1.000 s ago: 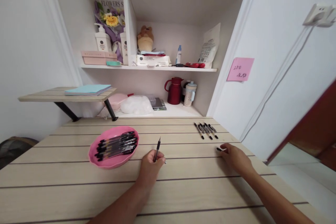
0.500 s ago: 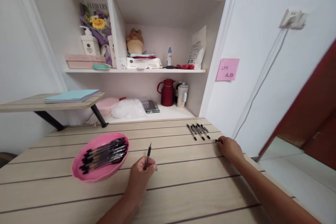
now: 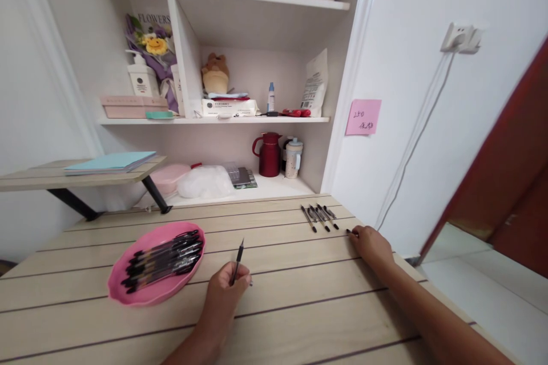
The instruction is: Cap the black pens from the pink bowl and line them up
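Observation:
My left hand [image 3: 226,292] is closed on a slim black pen [image 3: 238,255], held nearly upright with its pointed tip up. Further right, my right hand [image 3: 373,248] rests low at the table's right side, fingers pinched together. A small black piece [image 3: 350,232] pokes out from those fingertips; the rest of it is hidden. Just left of this hand, several pens [image 3: 319,218] with black ends lie side by side on the table. A pink scalloped bowl [image 3: 112,292] stands left of my left hand, holding a heap of black and clear pens [image 3: 165,262].
The wooden table [image 3: 274,319] has dark grooves across it. A small raised stand [image 3: 25,178] with blue paper [image 3: 112,162] is at the left. White shelves [image 3: 222,121] stand behind, with a red jug [image 3: 270,155] and a pale cup [image 3: 293,158].
The whole view has shifted slightly, so things appear a little lower and further left. Both hands keep the same grips and nearly the same places on the table.

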